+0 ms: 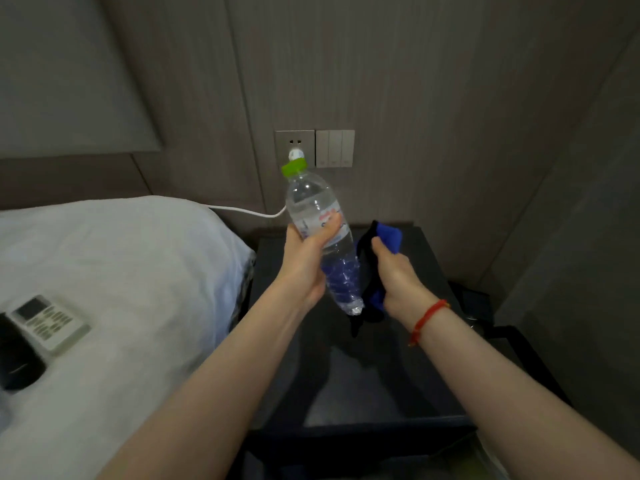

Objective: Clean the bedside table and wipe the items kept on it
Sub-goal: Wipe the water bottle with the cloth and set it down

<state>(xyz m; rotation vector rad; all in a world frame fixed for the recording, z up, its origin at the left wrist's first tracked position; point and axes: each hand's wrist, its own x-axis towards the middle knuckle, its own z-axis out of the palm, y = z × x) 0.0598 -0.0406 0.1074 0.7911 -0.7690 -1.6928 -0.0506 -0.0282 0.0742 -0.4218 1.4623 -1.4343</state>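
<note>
Your left hand (308, 258) grips a clear plastic water bottle (323, 237) around its labelled middle, thumb lying across the label and fingers curled behind it. You hold the bottle in the air above the dark bench (408, 368), tilted so that its green cap (294, 167) points up and away from you, toward the wall, while its crinkled base hangs down near your wrists. Your right hand (394, 271) is closed around a blue cloth (389, 237); one bunch of the cloth sticks up above your knuckles and another part hangs below your palm, just beside the lower end of the bottle, though whether cloth and bottle touch cannot be told. A red string bracelet (427, 318) circles your right wrist. On the wall behind the cap sits a power socket (294, 145) with a white plug (296, 154) in it, and a bank of light switches (335, 148) is just to its right. A white cable (242, 211) runs from the plug leftward, behind the white pillow (114, 271) on the bed at your left. On the bedding near the left edge lie a white remote control (50, 322) and, touching it, a dark object (17, 362) too cut off to identify.
</note>
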